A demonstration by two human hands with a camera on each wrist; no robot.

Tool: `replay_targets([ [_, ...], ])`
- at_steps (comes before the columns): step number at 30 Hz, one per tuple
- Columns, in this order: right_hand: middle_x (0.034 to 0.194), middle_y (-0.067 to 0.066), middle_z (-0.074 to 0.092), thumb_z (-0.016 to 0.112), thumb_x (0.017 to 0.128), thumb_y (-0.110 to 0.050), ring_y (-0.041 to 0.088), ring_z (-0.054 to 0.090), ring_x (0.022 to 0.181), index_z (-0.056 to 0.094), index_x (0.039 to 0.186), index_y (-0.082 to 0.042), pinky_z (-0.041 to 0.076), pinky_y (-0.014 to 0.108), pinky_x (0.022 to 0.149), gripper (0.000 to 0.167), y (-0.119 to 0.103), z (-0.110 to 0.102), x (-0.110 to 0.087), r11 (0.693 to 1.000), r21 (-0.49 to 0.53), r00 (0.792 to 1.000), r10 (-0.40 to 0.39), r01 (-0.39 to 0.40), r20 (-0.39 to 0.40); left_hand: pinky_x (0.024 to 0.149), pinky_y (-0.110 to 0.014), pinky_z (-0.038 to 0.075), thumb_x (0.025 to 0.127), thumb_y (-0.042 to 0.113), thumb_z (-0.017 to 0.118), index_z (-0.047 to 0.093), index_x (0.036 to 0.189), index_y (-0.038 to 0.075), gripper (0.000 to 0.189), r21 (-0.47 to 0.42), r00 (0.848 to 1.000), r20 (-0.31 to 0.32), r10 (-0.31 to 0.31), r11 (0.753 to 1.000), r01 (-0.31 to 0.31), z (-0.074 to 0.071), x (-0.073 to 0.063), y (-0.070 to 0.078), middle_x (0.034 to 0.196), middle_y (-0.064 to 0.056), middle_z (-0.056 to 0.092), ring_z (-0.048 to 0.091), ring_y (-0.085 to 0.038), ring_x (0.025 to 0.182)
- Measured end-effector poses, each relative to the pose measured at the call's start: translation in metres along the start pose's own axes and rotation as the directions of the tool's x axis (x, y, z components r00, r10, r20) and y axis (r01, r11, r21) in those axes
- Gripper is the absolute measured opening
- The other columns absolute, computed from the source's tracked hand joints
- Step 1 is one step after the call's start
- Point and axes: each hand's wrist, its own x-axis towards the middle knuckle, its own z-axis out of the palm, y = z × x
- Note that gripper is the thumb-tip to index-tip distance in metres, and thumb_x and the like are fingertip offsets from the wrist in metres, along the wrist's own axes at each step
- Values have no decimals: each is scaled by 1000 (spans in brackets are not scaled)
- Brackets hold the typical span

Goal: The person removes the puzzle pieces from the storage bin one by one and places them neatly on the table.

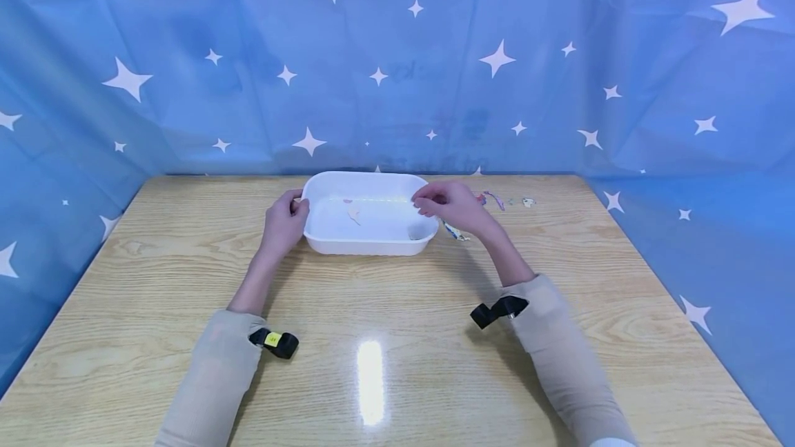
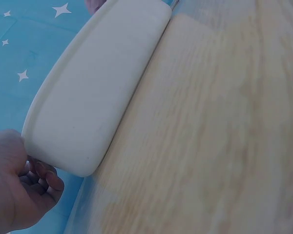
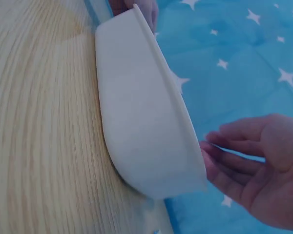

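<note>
A white plastic basin point(image 1: 366, 247) stands at the table's far side. My left hand point(image 1: 286, 223) grips its left end, thumb at the rim and fingers curled under it, as the left wrist view shows. My right hand point(image 1: 452, 205) reaches over the right end, fingers loosely bent and apart at the rim; in the right wrist view nothing shows between them. Inside the basin lie a small pale scrap point(image 1: 353, 214), a pinkish bit point(image 1: 347, 201) and a greyish piece point(image 1: 415, 232) in the near right corner.
Right of the basin, partly behind my right hand, lie a patterned strip point(image 1: 457, 232), a purple curved strip point(image 1: 497, 200) and a small pale piece point(image 1: 528, 202). A blue cloth point(image 1: 385, 116) with white stars hangs behind the wooden table point(image 1: 323, 350).
</note>
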Motion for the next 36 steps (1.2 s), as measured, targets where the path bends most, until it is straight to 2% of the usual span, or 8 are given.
replay_targets([
  [7,100,14,69,58,103,-17,25,68,86,69,116,2,57,38,81,25,-10,17,19,998,-46,982,59,-51,179,58,-24,41,106,18,45,52,139,-7,42,-5,1000,5,-15,1000,15,0,0,0,86,-10,50,47,-19,70],
  [10,89,13,65,55,105,-19,23,65,81,68,108,2,56,33,77,25,-14,23,26,992,-64,959,121,-107,258,58,-24,41,106,17,45,52,139,-7,42,-5,1000,8,-12,1000,12,0,0,0,86,-10,50,47,-19,70],
  [13,80,8,59,50,107,-26,20,59,73,66,98,0,51,29,72,31,-17,29,33,976,-155,931,194,-152,309,58,-24,41,106,17,45,52,139,-7,42,-4,1000,8,-8,1000,8,0,0,0,85,-10,51,47,-19,69],
  [17,72,3,52,43,109,-37,18,50,63,61,90,-5,44,30,70,42,-21,36,40,942,-281,898,277,-183,343,57,-24,41,106,17,45,53,138,-8,41,-3,1000,3,-1,1000,1,0,0,0,85,-10,50,47,-19,69],
  [23,59,-2,40,32,110,-45,13,38,52,48,72,-12,39,29,70,53,-20,46,46,906,-378,845,347,-189,407,57,-24,40,106,17,46,53,137,-8,41,1,1000,-1,7,1000,-7,1,0,1,83,-9,49,46,-19,68],
  [26,61,-1,42,34,110,-44,13,39,53,51,73,-11,38,29,67,53,-19,49,48,919,-343,838,339,-197,427,58,-24,41,106,17,46,53,138,-7,41,0,1000,1,-1,1000,1,0,0,1,84,-10,50,47,-19,69],
  [31,70,1,51,39,110,-36,13,44,58,64,92,-6,40,28,66,43,-21,49,48,944,-261,832,305,-200,463,58,-24,41,106,18,45,52,140,-7,42,-5,1000,7,-11,1000,11,0,-1,2,87,-10,52,48,-19,70],
  [36,72,4,52,48,108,-23,15,44,61,65,96,-3,40,28,66,30,-20,49,47,966,-127,840,257,-224,478,57,-23,41,106,18,46,52,140,-7,42,-5,1000,4,-15,1000,15,1,0,1,87,-10,51,48,-19,69],
])
